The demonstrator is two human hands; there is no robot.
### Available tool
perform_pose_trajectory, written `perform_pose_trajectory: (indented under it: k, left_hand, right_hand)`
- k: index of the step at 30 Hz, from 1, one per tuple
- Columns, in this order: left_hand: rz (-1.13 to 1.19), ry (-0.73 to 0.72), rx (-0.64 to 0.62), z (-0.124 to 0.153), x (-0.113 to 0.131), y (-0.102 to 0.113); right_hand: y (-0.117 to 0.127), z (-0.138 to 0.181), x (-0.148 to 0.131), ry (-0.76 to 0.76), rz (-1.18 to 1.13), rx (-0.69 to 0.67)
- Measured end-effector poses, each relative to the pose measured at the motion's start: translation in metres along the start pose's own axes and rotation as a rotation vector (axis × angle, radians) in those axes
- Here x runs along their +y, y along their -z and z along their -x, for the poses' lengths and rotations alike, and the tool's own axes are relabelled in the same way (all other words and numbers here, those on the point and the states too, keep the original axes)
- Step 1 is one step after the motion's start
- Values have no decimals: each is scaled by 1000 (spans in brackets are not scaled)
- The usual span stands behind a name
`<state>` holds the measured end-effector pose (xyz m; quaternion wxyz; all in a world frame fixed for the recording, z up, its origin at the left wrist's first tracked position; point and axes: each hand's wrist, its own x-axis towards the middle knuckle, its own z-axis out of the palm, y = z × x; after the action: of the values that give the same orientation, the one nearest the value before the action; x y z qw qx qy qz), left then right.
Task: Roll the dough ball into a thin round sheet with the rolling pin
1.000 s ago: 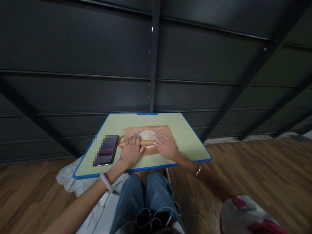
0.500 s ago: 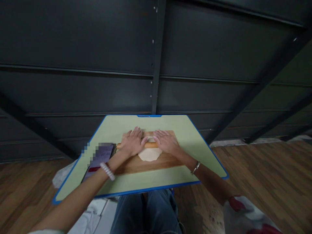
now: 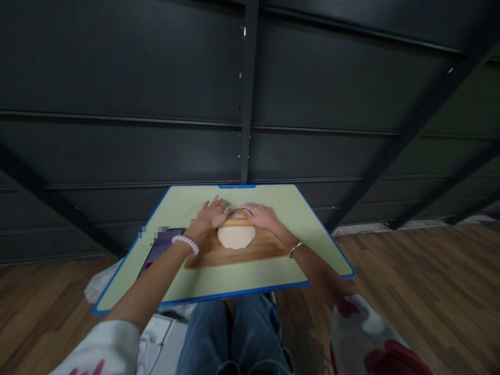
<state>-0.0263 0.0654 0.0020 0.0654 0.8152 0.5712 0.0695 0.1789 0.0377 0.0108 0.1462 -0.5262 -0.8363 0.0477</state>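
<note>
A pale, flattened round of dough [image 3: 236,238] lies on a wooden board [image 3: 226,258]. Across its far part rests a wooden rolling pin [image 3: 237,222], and a strip of dough shows beyond it. My left hand [image 3: 213,213] presses on the pin's left portion, palm down, fingers stretched forward and somewhat apart. On the right portion lies my right hand [image 3: 262,215], also palm down with its fingers extended and not wrapped around the pin. Both ends of the pin are hidden beneath my hands.
The board sits on a pale green table [image 3: 253,278] with a blue edge. A dark flat device with a screen [image 3: 164,242], partly pixelated, lies left of the board beside my forearm. Dark metal panels [image 3: 175,151] rise behind the table. My knees are below its near edge.
Both hands have moved forward, away from me, with the rolling pin. More of the dough's near side is uncovered. The camera view has shifted slightly.
</note>
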Motion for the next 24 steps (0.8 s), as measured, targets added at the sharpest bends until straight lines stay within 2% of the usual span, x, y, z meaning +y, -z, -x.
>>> perform_pose_trajectory:
  k: [6,10,17,24]
  left_hand:
    - [-76,-58,137,36,13,-4]
    - [-42,-60,170,51,17,-4]
    - [-76,-117,181,69,17,-7]
    - [-94,-156,192,92,23,-10]
  right_hand:
    - [-9,26,-6,161,41,27]
    - [-8,40,-13,212,30,53]
    - [-5,60,-19,111,-134,102]
    - [-12,73,-21,35,-299,185]
